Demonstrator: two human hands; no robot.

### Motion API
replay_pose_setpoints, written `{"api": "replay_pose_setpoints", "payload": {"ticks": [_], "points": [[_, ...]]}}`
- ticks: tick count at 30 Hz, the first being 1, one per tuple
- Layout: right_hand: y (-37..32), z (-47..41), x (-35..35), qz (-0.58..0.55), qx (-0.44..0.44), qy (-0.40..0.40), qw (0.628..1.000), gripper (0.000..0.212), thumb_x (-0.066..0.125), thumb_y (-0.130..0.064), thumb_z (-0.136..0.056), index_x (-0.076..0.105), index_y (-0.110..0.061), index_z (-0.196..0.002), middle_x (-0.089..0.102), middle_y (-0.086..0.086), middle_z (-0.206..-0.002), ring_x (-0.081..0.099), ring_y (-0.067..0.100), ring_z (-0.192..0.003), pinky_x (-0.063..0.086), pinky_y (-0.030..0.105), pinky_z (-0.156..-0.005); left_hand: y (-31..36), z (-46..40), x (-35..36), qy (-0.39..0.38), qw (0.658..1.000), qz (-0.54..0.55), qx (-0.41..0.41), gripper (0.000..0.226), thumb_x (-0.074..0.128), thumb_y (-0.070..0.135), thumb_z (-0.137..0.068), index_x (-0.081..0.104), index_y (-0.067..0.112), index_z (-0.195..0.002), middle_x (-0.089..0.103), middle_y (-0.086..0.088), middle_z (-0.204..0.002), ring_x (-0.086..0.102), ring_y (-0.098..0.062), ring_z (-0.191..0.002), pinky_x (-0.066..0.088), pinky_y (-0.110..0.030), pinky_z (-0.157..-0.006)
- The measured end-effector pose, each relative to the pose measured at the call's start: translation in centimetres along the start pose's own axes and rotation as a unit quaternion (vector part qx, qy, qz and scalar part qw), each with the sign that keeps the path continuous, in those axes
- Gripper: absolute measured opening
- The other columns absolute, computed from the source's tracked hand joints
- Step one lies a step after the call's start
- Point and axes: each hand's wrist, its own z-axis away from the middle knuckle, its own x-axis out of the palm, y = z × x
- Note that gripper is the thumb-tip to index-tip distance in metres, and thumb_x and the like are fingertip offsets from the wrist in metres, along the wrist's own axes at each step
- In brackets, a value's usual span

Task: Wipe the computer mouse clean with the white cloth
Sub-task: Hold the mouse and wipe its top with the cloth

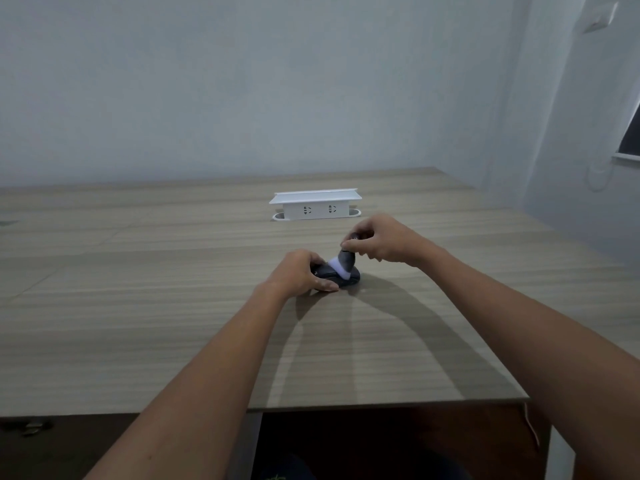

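Note:
A black computer mouse point(349, 278) lies on the wooden table point(173, 306), a little right of centre. My left hand point(300, 271) grips it from the left side, thumb along its near edge, and covers much of it. My right hand point(379, 241) hovers just above and to the right of the mouse. Its fingertips pinch a small cloth point(341, 262), which is white at the lower edge and looks grey higher up. The cloth hangs down and touches the top of the mouse.
A white pop-up socket box point(314, 204) stands on the table behind the hands. The table's near edge point(381, 403) runs below my forearms, and its right edge slants off toward a wall with a dark window point(632, 133).

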Motion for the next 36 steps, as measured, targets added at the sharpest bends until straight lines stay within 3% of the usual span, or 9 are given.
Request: {"api": "replay_pose_setpoints", "payload": {"ticks": [3,5,9,13,18,22,26,31,36], "points": [[0.3,-0.2,-0.3,0.139,-0.007,0.004,0.99,0.011,0.068,-0.015,-0.084,0.079,-0.01,-0.083,0.063,-0.005,-0.064,0.053,0.004,-0.054,0.042,0.022,-0.056,0.2,0.1,0.1,0.006,1.0,0.0,0.001,0.05,0.089,0.038,-0.064,0.075,0.011,-0.103,0.075,-0.003,-0.087,0.067,-0.019,-0.079,0.049,-0.027,-0.068],[0.4,-0.2,-0.2,0.167,-0.01,0.009,0.986,0.011,0.068,-0.013,-0.083,0.079,-0.01,-0.083,0.064,-0.005,-0.066,0.052,0.004,-0.056,0.04,0.023,-0.06,0.2,0.1,0.2,0.007,1.0,-0.004,0.0,0.049,0.089,0.039,-0.064,0.075,0.011,-0.103,0.076,-0.007,-0.088,0.069,-0.022,-0.083,0.054,-0.033,-0.075],[0.7,0.6,-0.1,0.02,0.006,0.037,0.999,0.012,0.07,-0.02,-0.086,0.078,-0.011,-0.084,0.06,-0.006,-0.06,0.05,0.004,-0.05,0.041,0.018,-0.049,-0.2,0.0,0.3,0.001,1.0,0.001,-0.005,0.045,0.088,0.041,-0.065,0.075,0.014,-0.098,0.077,-0.011,-0.081,0.071,-0.024,-0.078,0.048,-0.026,-0.063],[1.8,0.9,-0.5,0.147,0.014,0.023,0.989,0.012,0.068,-0.017,-0.084,0.08,-0.013,-0.085,0.062,-0.01,-0.064,0.052,0.001,-0.056,0.035,0.011,-0.053,0.0,0.0,0.3,0.002,1.0,0.001,-0.002,0.044,0.088,0.04,-0.066,0.075,0.013,-0.098,0.077,-0.012,-0.082,0.071,-0.024,-0.082,0.053,-0.033,-0.074],[1.1,1.1,-0.6,-0.026,0.014,0.053,0.998,0.013,0.07,-0.02,-0.087,0.078,-0.011,-0.086,0.06,-0.004,-0.061,0.048,0.003,-0.047,0.04,0.018,-0.046,-0.1,0.0,0.3,0.003,1.0,0.001,-0.003,0.043,0.087,0.042,-0.066,0.075,0.015,-0.097,0.077,-0.011,-0.08,0.071,-0.021,-0.077,0.051,-0.029,-0.068],[1.4,0.6,-0.5,0.109,0.018,0.029,0.993,0.011,0.069,-0.016,-0.082,0.08,-0.014,-0.079,0.061,-0.008,-0.06,0.05,0.004,-0.052,0.041,0.023,-0.057,0.1,0.1,0.4,0.007,1.0,0.001,0.001,0.043,0.088,0.039,-0.066,0.076,0.013,-0.098,0.077,-0.012,-0.083,0.071,-0.023,-0.081,0.054,-0.034,-0.075],[1.5,1.0,-0.7,-0.021,0.025,0.043,0.999,0.013,0.07,-0.022,-0.086,0.079,-0.012,-0.087,0.061,-0.003,-0.062,0.05,0.007,-0.051,0.042,0.021,-0.048,0.0,0.1,0.4,0.004,1.0,0.005,0.001,0.044,0.087,0.039,-0.067,0.076,0.014,-0.101,0.077,-0.01,-0.085,0.071,-0.022,-0.082,0.054,-0.032,-0.075],[2.5,1.1,-1.0,0.064,0.044,0.039,0.996,0.012,0.069,-0.017,-0.084,0.079,-0.013,-0.079,0.062,-0.003,-0.06,0.049,0.008,-0.051,0.042,0.026,-0.055,0.1,0.2,0.4,0.011,1.0,0.01,0.003,0.046,0.088,0.037,-0.066,0.076,0.012,-0.103,0.077,-0.008,-0.089,0.071,-0.023,-0.086,0.055,-0.036,-0.079],[2.0,1.6,-0.8,-0.064,0.041,0.036,0.996,0.016,0.069,-0.021,-0.088,0.078,-0.007,-0.089,0.061,0.001,-0.065,0.049,0.009,-0.051,0.041,0.021,-0.047,0.1,0.3,0.4,0.008,1.0,0.006,-0.002,0.043,0.087,0.038,-0.067,0.075,0.013,-0.1,0.077,-0.011,-0.085,0.071,-0.024,-0.083,0.049,-0.028,-0.068]]}}
